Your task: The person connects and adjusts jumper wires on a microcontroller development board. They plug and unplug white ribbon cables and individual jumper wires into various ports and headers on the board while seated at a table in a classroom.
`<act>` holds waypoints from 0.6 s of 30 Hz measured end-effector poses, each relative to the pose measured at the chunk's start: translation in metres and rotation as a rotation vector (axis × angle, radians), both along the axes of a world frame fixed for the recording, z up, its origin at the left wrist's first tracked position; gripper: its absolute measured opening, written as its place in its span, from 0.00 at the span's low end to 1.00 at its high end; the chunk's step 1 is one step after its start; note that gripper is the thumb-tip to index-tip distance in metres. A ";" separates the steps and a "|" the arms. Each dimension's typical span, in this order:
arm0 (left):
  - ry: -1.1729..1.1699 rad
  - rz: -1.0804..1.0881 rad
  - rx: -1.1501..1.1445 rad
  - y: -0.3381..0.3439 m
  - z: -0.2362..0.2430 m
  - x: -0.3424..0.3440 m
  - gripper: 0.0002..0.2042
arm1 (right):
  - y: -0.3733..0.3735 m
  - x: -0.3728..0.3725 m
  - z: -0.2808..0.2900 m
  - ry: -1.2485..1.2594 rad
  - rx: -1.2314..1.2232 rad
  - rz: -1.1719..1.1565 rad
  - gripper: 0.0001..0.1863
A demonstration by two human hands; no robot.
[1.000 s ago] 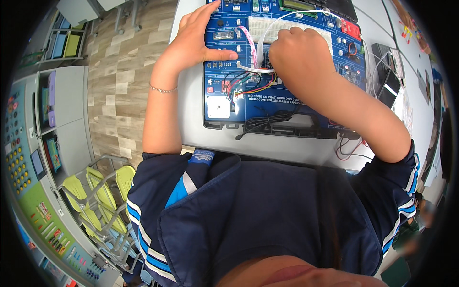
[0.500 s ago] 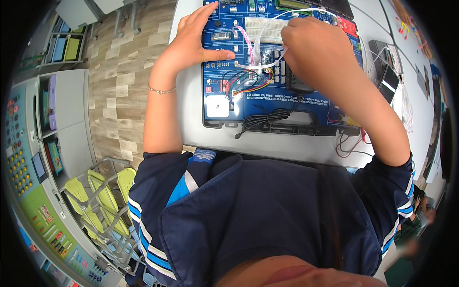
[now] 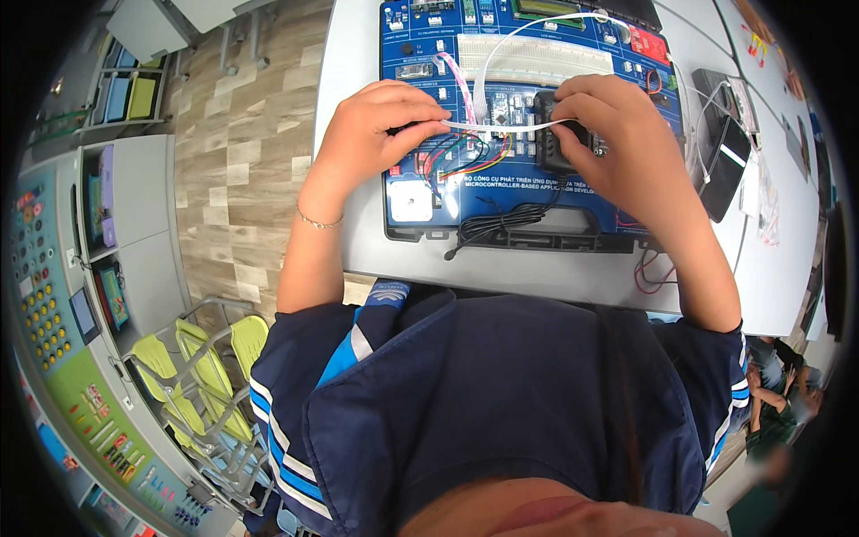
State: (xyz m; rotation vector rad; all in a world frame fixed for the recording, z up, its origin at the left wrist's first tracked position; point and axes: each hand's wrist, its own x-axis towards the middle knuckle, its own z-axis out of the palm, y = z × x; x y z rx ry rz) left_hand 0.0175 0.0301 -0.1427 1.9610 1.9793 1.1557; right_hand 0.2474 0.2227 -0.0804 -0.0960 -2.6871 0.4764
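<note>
A thin white ribbon cable [image 3: 510, 129] stretches sideways above a blue electronics kit board [image 3: 420, 199]. My left hand [image 3: 380, 123] pinches its left end between thumb and fingers. At the other end, my right hand [image 3: 617, 134] holds the cable between thumb and forefinger. Partly hidden by the right hand is a black power adapter [image 3: 553, 148] lying on the board, its black cord [image 3: 506, 219] bundled near the front edge. Coloured jumper wires [image 3: 461, 161] loop beneath the held cable. Behind it sit a white breadboard [image 3: 537, 58], a pink-and-white ribbon cable [image 3: 456, 76] and another white cable [image 3: 501, 45].
On the white table [image 3: 528, 264], to the right of the kit, lie a phone [image 3: 727, 166] and a black box [image 3: 711, 98] with white cords. A red-and-black wire [image 3: 651, 273] hangs by the kit's front right corner. Green chairs [image 3: 206, 371] stand at left; other people sit at far right.
My left hand has come off the board's left edge and closed on the cable's end. My right hand has moved down and right, drawing the cable straighter.
</note>
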 end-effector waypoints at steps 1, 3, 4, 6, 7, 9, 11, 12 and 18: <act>0.009 0.008 0.029 0.000 -0.001 0.002 0.05 | -0.002 0.003 -0.004 0.024 0.004 -0.035 0.06; 0.021 0.040 0.071 -0.001 -0.003 0.006 0.04 | -0.006 0.009 -0.007 0.041 -0.010 -0.082 0.07; 0.025 0.066 0.085 -0.002 -0.004 0.008 0.04 | -0.008 0.011 -0.008 0.034 -0.027 -0.093 0.07; 0.031 0.110 0.115 -0.002 -0.007 0.012 0.04 | -0.008 0.015 -0.009 0.031 -0.056 -0.106 0.07; 0.033 0.129 0.131 -0.002 -0.008 0.014 0.04 | -0.007 0.016 -0.009 0.036 -0.066 -0.108 0.07; 0.017 0.168 0.156 -0.001 -0.010 0.019 0.04 | -0.005 0.017 -0.011 0.036 -0.079 -0.104 0.08; -0.019 0.209 0.172 -0.002 -0.013 0.023 0.05 | -0.002 0.017 -0.012 0.027 -0.081 -0.094 0.08; -0.024 0.191 0.185 -0.002 -0.014 0.023 0.05 | -0.002 0.016 -0.011 0.015 -0.090 -0.101 0.07; -0.086 0.130 0.198 0.000 -0.014 0.019 0.05 | -0.003 0.017 -0.009 -0.013 -0.132 -0.120 0.07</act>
